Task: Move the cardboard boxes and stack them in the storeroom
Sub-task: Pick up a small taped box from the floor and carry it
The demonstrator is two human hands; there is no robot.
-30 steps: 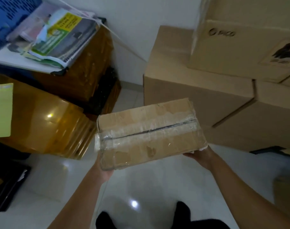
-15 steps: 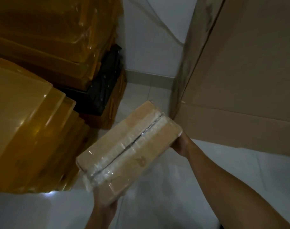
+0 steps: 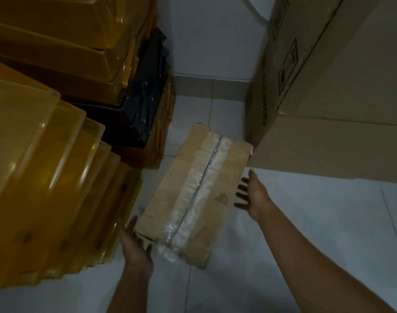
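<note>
Small cardboard box [image 3: 193, 193], sealed along its top seam with clear tape, lies low at the tiled floor [image 3: 306, 222]; contact with the floor cannot be confirmed. It sits between the stacked yellow plastic bins [image 3: 46, 177] on the left and the large cardboard boxes [image 3: 340, 98] on the right, its far right corner just beside the lowest of them. Left hand [image 3: 135, 247]: fingers straight, palm at the box's near end, gripping nothing. Right hand [image 3: 254, 195]: fingers spread and straight, just beside the box's right side, holding nothing
</note>
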